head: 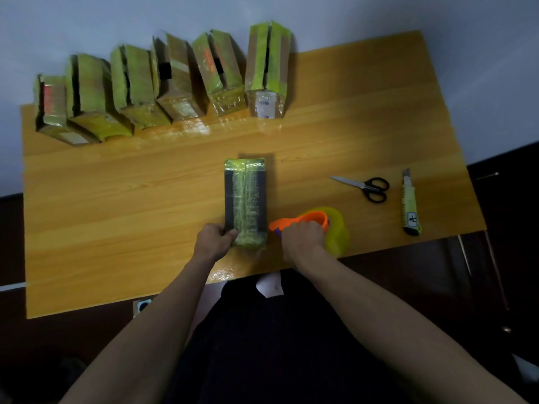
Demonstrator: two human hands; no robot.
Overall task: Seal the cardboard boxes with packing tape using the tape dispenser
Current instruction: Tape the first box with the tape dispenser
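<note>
Six boxes (163, 83) wait behind. Left hand (214, 240) grips dark box (245, 199), right hand (303, 237) clenches tape dispenser (318, 225) alongside. Next, probably: tear strip, press end flat.

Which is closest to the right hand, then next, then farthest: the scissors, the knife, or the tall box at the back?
From the right hand, in the head view:
1. Scissors, up and to its right.
2. Knife, farther right, near the table edge.
3. Tall box, far back in the row.
</note>
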